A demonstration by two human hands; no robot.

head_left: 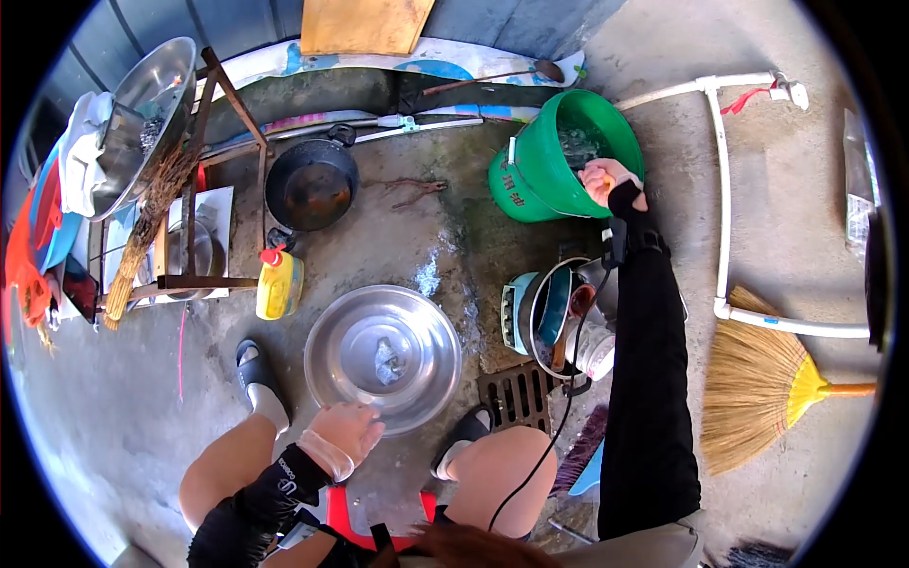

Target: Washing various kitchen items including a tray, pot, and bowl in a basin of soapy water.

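On the floor before me stands a wide silver metal basin (431, 327) with a small crumpled clear piece (387, 362) on its bottom. At the basin's near rim is my left hand (343, 434), loosely open, palm down, nothing seen in it. My right arm reaches far forward to a green bucket (525, 180) with water (579, 142) in it. Over the bucket's near right rim, my right hand (611, 182) has its fingers curled closed; what they grip is hidden. Below that forearm sits a metal pot (538, 327) holding a brush-like handle, a reddish cup and other items.
A yellow bottle (280, 286) with red cap stands left of the basin, a black wok (312, 185) behind. A metal rack (263, 194) carries a large bowl (156, 85) at far left. White pipe (721, 208) and a straw broom (757, 388) lie right. A drain grate (516, 398) is near my foot.
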